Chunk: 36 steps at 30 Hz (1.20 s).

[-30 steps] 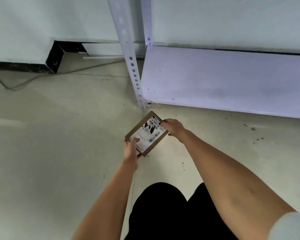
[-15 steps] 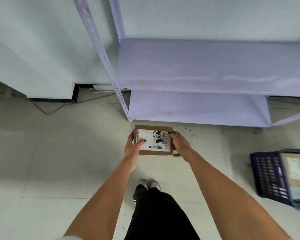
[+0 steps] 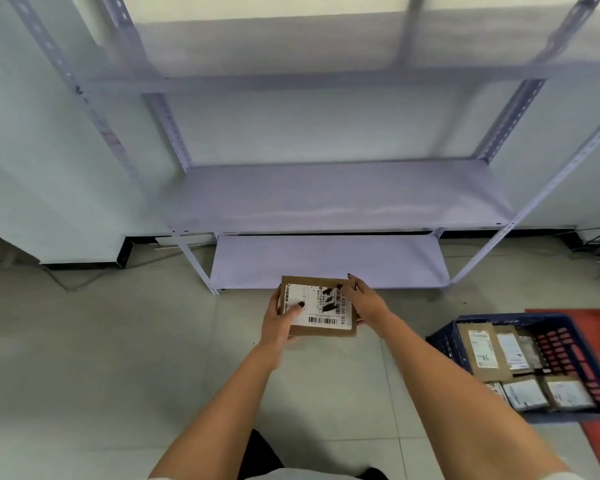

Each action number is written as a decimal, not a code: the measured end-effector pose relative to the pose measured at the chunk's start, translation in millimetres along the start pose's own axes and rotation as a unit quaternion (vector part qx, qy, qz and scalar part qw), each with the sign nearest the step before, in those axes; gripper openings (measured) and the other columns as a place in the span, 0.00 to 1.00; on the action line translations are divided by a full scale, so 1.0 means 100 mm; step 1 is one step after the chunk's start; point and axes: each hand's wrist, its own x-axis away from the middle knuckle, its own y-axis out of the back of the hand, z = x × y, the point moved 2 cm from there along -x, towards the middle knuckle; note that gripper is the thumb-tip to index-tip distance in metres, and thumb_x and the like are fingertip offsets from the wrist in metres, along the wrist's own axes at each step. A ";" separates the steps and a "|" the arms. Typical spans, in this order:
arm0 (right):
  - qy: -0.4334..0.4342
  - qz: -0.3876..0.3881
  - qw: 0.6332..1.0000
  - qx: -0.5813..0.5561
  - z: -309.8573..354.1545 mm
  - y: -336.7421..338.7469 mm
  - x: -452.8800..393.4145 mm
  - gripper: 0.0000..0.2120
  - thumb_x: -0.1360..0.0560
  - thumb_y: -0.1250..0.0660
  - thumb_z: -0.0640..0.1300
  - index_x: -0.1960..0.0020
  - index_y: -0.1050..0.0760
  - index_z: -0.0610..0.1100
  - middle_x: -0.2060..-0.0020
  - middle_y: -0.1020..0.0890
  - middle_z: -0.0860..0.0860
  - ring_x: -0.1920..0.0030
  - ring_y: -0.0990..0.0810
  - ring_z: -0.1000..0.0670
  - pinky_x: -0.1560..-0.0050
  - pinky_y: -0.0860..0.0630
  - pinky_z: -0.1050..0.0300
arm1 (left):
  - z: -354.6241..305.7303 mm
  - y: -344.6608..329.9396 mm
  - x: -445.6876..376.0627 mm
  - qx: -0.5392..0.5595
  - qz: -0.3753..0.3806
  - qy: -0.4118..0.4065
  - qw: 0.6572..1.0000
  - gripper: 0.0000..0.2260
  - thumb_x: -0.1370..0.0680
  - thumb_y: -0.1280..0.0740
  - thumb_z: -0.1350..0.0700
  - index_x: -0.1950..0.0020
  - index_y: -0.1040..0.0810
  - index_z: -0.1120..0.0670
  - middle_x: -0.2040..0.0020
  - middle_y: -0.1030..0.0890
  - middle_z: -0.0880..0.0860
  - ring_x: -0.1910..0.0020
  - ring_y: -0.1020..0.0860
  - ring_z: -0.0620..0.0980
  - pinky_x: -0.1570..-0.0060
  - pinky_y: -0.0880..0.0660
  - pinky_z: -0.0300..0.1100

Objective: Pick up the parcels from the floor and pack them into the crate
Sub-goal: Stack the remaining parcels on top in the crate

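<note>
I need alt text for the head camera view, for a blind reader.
Two bare hands, left hand and right hand, hold a labelled cardboard parcel above the floor before a shelf rack. A blue crate with parcels stands at right.

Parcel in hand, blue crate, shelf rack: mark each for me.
parcel (image 3: 321,308): head view, on its white label.
blue crate (image 3: 445,344): head view, on its near left wall.
shelf rack (image 3: 326,261): head view, on its bare bottom shelf.
</note>
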 end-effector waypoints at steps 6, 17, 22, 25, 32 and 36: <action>0.026 -0.002 1.000 0.002 -0.52 1.17 0.31 0.30 0.24 0.36 0.50 0.26 0.44 0.55 0.35 0.24 0.46 0.46 0.19 0.44 0.41 0.23 0.48 | 0.34 -1.16 0.51 0.002 -0.003 -0.003 1.000 0.24 0.25 0.33 0.59 0.33 0.36 0.43 0.44 0.22 0.51 0.50 0.22 0.52 0.53 0.23 0.49; -0.011 -0.046 0.997 -0.068 -1.54 3.13 0.01 0.24 0.23 0.37 0.47 0.29 0.39 0.50 0.46 0.21 0.46 0.48 0.22 0.45 0.52 0.22 0.51 | 1.00 -3.18 0.16 -0.123 0.003 -0.010 0.992 0.24 0.30 0.28 0.61 0.36 0.30 0.56 0.42 0.20 0.56 0.44 0.22 0.55 0.39 0.26 0.49; -0.028 -0.043 0.997 -0.064 -2.01 4.14 -0.01 0.27 0.24 0.35 0.46 0.27 0.39 0.50 0.43 0.24 0.47 0.51 0.23 0.48 0.55 0.23 0.55 | 1.12 -4.30 0.12 -0.158 0.030 -0.045 0.986 0.25 0.31 0.27 0.64 0.35 0.29 0.56 0.45 0.20 0.55 0.50 0.23 0.51 0.54 0.26 0.36; -0.035 -0.047 0.997 -0.040 -2.25 4.68 -0.01 0.27 0.26 0.32 0.48 0.29 0.36 0.49 0.39 0.23 0.45 0.51 0.22 0.48 0.56 0.23 0.56 | 1.18 -4.89 0.19 -0.146 0.034 -0.059 0.987 0.25 0.32 0.27 0.66 0.36 0.27 0.55 0.45 0.19 0.56 0.52 0.22 0.52 0.60 0.25 0.36; -0.129 -0.013 0.988 -0.077 -2.90 5.81 0.03 0.19 0.27 0.31 0.51 0.41 0.35 0.48 0.44 0.24 0.45 0.47 0.22 0.44 0.65 0.20 0.55 | 1.56 -6.18 0.35 -0.142 0.082 0.023 0.986 0.33 0.31 0.28 0.67 0.29 0.32 0.47 0.47 0.18 0.55 0.53 0.18 0.53 0.60 0.19 0.50; -0.160 -0.001 0.978 -0.133 -3.29 6.47 -0.04 0.18 0.24 0.33 0.46 0.40 0.36 0.41 0.46 0.24 0.45 0.48 0.22 0.45 0.66 0.20 0.54 | 1.93 -6.93 0.47 -0.121 0.047 0.038 0.991 0.49 0.32 0.28 0.71 0.26 0.51 0.38 0.39 0.24 0.52 0.43 0.21 0.55 0.58 0.19 0.50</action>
